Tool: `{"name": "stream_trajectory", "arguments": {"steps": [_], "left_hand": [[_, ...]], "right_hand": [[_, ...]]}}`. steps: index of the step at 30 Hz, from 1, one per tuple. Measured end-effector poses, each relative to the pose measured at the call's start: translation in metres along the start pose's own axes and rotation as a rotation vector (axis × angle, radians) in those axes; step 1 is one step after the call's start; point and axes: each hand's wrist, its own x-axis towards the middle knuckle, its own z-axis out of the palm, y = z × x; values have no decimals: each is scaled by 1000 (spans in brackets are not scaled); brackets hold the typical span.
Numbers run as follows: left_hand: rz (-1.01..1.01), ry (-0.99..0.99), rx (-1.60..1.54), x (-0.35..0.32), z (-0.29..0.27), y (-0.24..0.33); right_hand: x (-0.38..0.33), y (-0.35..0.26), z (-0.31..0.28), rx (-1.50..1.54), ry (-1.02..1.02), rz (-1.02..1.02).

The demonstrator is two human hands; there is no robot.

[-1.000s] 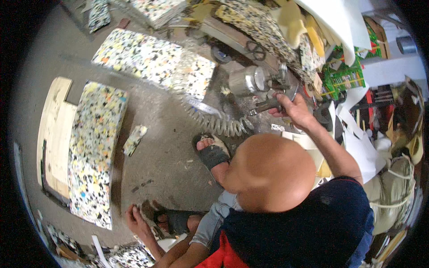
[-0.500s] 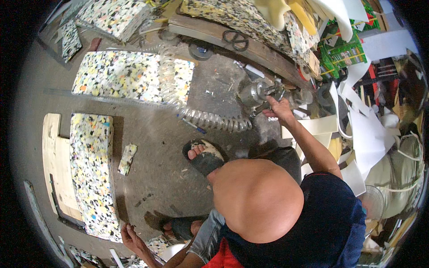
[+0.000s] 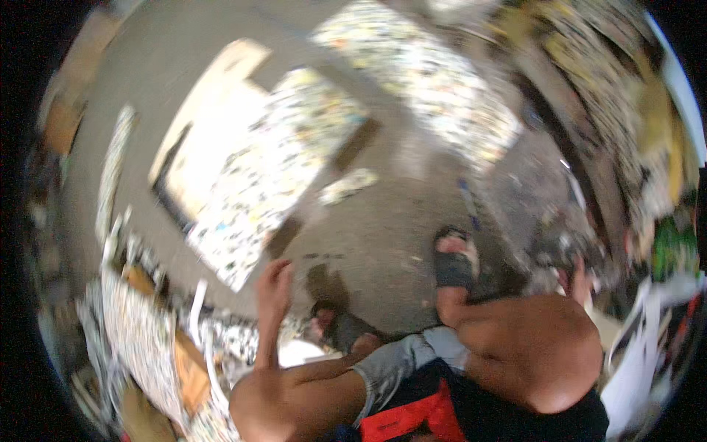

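Note:
The picture is smeared by motion. My left hand (image 3: 274,289) is raised beside the near end of a speckled foam slab (image 3: 283,166), apart from it. Its fingers are loosely bent and nothing shows in them. Under the slab's far side lies a pale plywood board (image 3: 210,110) with a cut-out corner. Over at the right, my right hand (image 3: 580,283) is closed at a grey metal spray gun (image 3: 563,249) low over the floor; blur hides its exact grip. Between slab and feet lies a small foam offcut (image 3: 347,186).
A second speckled foam slab (image 3: 427,77) lies farther off. A blue pen (image 3: 469,202) is on the floor near my sandalled foot (image 3: 454,261). Foam scraps (image 3: 140,324) crowd the near left. A wooden beam (image 3: 571,110) and stacked foam line the right, with white sheets (image 3: 637,353) nearer.
The view has swung left, so everything sits farther right and turned. My left hand has lifted beside the slab's end. My right hand stays at the spray gun.

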Motion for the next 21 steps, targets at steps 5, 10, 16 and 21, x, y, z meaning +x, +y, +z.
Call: {"name": "stream_trajectory", "arguments": {"steps": [5, 10, 16, 21], "left_hand": [[-186, -189, -223, 0, 27, 12], [-439, -162, -866, 6, 62, 12], [-519, -75, -1505, 37, 93, -13], [-449, 136, -1744, 50, 78, -30]], "right_hand": [[-1, -173, -35, -297, -384, -435], [60, -45, 4, -11, 217, 35], [263, -114, -84, -225, 593, -787], [384, -338, -83, -487, 510, -889]]}}
